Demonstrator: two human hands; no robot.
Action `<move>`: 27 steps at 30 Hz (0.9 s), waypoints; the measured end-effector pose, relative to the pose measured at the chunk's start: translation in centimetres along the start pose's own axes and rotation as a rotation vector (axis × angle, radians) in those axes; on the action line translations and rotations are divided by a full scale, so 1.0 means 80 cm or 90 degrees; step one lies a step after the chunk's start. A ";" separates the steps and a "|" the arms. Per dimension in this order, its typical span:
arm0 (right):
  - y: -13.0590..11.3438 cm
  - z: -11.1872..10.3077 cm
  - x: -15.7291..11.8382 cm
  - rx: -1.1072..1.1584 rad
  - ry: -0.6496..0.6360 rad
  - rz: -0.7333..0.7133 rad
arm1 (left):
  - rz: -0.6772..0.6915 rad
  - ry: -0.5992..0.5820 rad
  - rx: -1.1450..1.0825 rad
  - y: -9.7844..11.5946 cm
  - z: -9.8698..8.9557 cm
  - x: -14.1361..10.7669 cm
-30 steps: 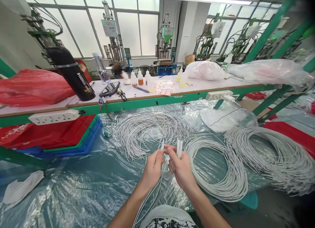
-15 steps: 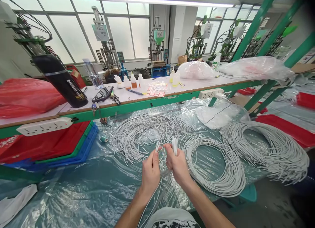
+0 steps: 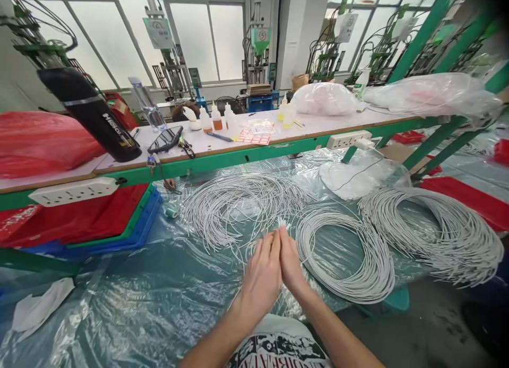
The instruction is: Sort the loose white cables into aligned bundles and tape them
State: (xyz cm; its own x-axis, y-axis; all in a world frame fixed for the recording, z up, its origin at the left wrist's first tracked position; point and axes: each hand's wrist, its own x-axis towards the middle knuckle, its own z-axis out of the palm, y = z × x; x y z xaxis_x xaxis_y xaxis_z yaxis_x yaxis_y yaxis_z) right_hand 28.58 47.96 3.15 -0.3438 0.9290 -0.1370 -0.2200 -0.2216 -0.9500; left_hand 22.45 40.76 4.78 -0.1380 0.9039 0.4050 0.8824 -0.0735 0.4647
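Your left hand (image 3: 263, 277) and right hand (image 3: 289, 266) press together, fingers closed on a bundle of white cable ends (image 3: 282, 223) above the counter (image 3: 131, 299). Loosen that pinch and the ends could splay into the loose coil (image 3: 238, 206) at 11 o'clock.

Single head-worn view, forward and down, close over the hands (image 3: 276, 264) at the bench (image 3: 119, 294).

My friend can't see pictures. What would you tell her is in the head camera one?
Two bare hands, left hand and right hand, press together around a small bunch of white wire ends above a table under clear plastic sheet. Three coils of white wire lie around them, the nearest coil just to the right. Behind, a green-edged shelf carries a black flask and small bottles.
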 end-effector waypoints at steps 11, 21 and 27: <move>-0.001 -0.036 0.008 -0.084 0.000 -0.081 | 0.098 0.030 -0.072 -0.006 0.033 -0.016; -0.018 -0.049 0.026 0.294 -0.042 0.117 | 0.051 0.041 -0.141 -0.012 0.038 -0.023; -0.061 -0.037 0.004 0.283 -0.178 0.153 | -0.129 -0.415 -0.456 -0.021 0.043 0.013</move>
State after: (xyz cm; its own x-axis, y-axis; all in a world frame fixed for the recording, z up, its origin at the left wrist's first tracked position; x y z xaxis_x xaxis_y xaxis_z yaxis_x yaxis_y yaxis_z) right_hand 32.23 50.21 6.89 -0.6472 0.7362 -0.1977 -0.4474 -0.5768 -0.6835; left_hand 22.39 43.27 1.75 0.2082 0.9668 -0.1485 0.3589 0.0657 0.9311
